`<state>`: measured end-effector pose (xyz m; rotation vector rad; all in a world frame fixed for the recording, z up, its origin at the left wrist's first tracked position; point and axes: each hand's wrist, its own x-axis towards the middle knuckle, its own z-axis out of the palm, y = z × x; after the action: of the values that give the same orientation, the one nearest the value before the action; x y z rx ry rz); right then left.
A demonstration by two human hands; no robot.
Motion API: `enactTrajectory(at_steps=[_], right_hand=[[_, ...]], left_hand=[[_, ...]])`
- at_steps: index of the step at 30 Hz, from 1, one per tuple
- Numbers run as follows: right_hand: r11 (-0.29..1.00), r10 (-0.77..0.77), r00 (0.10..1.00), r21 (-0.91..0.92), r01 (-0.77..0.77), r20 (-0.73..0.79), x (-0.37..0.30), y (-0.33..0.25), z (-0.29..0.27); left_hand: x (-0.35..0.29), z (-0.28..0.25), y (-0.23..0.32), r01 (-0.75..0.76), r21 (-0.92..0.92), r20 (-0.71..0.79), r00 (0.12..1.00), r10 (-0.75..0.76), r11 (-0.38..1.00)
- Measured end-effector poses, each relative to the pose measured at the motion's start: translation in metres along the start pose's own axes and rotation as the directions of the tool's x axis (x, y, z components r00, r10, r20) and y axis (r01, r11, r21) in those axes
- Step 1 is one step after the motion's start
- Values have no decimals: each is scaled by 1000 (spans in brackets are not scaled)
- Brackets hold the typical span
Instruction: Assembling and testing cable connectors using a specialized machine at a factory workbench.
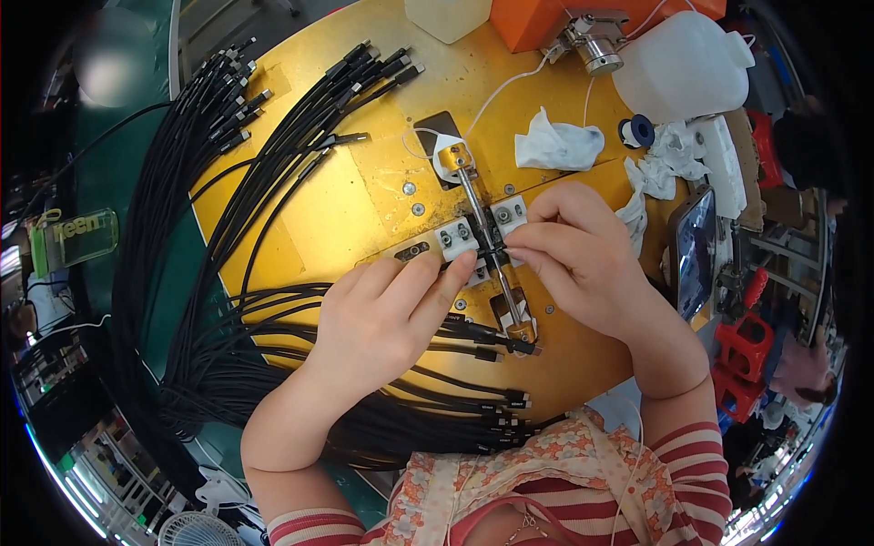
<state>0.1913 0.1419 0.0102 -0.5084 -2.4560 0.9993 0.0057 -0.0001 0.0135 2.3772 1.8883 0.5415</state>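
Over the middle of the gold-coloured worktop (pixel 319 214), my left hand (pixel 378 314) and my right hand (pixel 587 259) face each other across a small metal fixture (pixel 471 196). White blocks (pixel 455 238) with screws sit on both sides of its slim rod. My left thumb and forefinger pinch a thin black cable (pixel 482 254) just beside one block. Close to the fixture's other side, my right fingertips are pressed together on a tiny dark piece, perhaps the cable's end; the fingers hide most of it. More black cables (pixel 464 328) with plug ends lie under and beside my left hand.
Bundles of black cables (pixel 282 182) cover the left side and the near edge. Far right are a crumpled white cloth (pixel 557 144), a dark wire spool (pixel 637 131), a translucent plastic jug (pixel 683 68) and a phone (pixel 694 250). A thin white tube (pixel 505 84) runs to the fixture.
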Motion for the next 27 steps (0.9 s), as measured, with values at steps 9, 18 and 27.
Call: enactTrajectory(at_steps=[9,18,27], right_hand=[[962,-132,989,-235,142,60,-6,-6,-2],[966,-245,946,135,220,214,-13,-20,-1],[987,-36,983,160,7,181,-6,-16,-17]], left_hand=[[0,3,1,-4,27,3,1000,4,1000],[-2,5,-4,-30,15,7,1000,30,999],[-4,2,-1,4,19,8,1000,-4,1000]])
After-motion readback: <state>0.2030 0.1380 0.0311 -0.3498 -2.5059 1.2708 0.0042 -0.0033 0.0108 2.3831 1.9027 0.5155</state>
